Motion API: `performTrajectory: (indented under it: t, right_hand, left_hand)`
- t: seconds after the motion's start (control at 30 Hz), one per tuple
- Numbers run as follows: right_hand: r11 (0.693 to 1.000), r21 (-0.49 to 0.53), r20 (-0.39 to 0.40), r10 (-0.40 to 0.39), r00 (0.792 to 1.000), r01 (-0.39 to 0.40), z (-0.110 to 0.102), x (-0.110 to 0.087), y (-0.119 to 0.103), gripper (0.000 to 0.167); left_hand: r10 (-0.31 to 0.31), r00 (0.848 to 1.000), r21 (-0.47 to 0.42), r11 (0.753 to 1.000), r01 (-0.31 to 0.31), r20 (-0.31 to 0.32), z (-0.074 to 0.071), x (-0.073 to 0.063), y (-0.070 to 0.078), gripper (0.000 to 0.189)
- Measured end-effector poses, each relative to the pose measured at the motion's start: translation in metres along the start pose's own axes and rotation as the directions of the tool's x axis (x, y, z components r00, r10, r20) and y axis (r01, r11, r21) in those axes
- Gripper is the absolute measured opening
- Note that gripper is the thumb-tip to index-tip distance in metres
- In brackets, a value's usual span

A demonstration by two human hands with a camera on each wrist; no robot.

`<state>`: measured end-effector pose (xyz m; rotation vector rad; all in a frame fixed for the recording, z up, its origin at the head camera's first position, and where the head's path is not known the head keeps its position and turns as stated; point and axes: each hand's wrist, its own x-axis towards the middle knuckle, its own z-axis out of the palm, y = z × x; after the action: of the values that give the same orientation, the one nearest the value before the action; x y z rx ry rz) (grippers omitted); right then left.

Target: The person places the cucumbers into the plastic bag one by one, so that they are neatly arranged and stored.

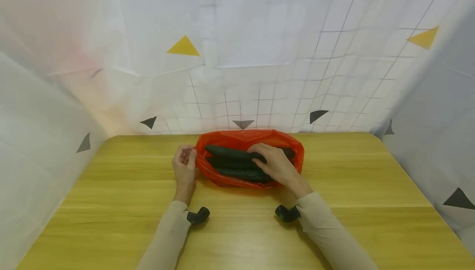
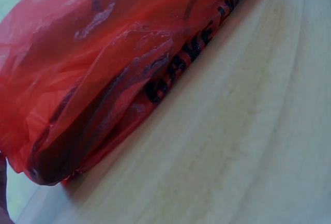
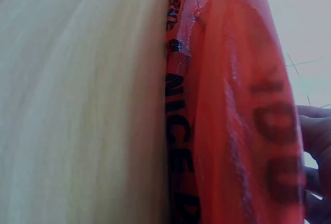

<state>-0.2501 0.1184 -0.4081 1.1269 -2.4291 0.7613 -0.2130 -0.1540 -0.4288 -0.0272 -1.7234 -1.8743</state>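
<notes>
An open red plastic bag (image 1: 245, 135) lies wide-mouthed on the table with several dark green cucumbers (image 1: 243, 173) side by side in it. My left hand (image 1: 184, 167) pinches the bag's left rim between thumb and fingers. Over the bag's mouth, my right hand (image 1: 276, 163) reaches in from the right and grips the rearmost cucumber (image 1: 226, 151), thumb on the near side and fingers on the far side. In the right wrist view, the bag's wall (image 3: 243, 105) hides what the right fingers (image 3: 315, 136) hold. Black print shows on the bag (image 2: 114, 63) in the left wrist view.
The wooden table (image 1: 130, 187) stretches to both sides of the bag. White sheeting (image 1: 241, 76) with grid lines and yellow and black triangles stands behind it. A black wrist device (image 1: 198, 215) sits by the left cuff, another device (image 1: 287, 213) by the right.
</notes>
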Motion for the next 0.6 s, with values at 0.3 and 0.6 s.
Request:
performTrajectory:
  t: [0.3,0.6]
  right_hand:
    - [0.999,-0.016,0.002,0.044,0.999,-0.044,0.0043,0.0004,-0.0021,0.03]
    - [0.997,-0.03,0.007,0.072,0.997,-0.072,0.0072,0.0005,-0.002,0.029]
  left_hand:
    - [0.008,1.0,-0.005,1.0,-0.008,0.001,0.0001,0.0002,-0.0021,0.019]
    - [-0.002,1.0,0.015,1.0,0.002,0.006,0.0001,-0.0002,-0.0009,0.018]
